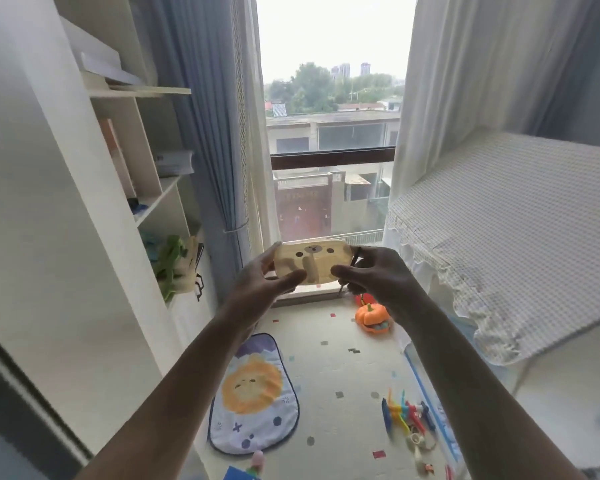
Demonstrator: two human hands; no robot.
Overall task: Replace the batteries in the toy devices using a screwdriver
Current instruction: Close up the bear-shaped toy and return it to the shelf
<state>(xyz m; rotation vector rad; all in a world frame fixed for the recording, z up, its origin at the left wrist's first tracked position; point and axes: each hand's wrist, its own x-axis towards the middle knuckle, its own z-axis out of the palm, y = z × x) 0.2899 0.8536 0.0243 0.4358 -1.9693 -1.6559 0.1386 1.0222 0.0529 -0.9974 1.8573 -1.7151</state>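
Head view, both arms outstretched toward the window. The cream bear-faced toy (313, 260) is held up at the centre of the frame, in front of the window sill, well above the play mat (343, 368). Its long axis runs left to right across the picture, with the printed face toward the camera. The left hand (260, 284) clasps the toy's left end, thumb across the lower front and fingers behind the upper left corner. The right hand (374, 275) clasps the right end, thumb on the front. A thin dark tool, probably the screwdriver (347, 274), is tucked in that same hand, running steeply down along the toy's right edge, its tip below the toy. Both hands are equally close to the toy, one at each end.

The battery cover is not visible; it is probably on the side turned away from the camera, so the next move likely calls for rotating the toy about its long axis. An orange pumpkin toy (373, 317) lies on the mat, lower right of the hands.
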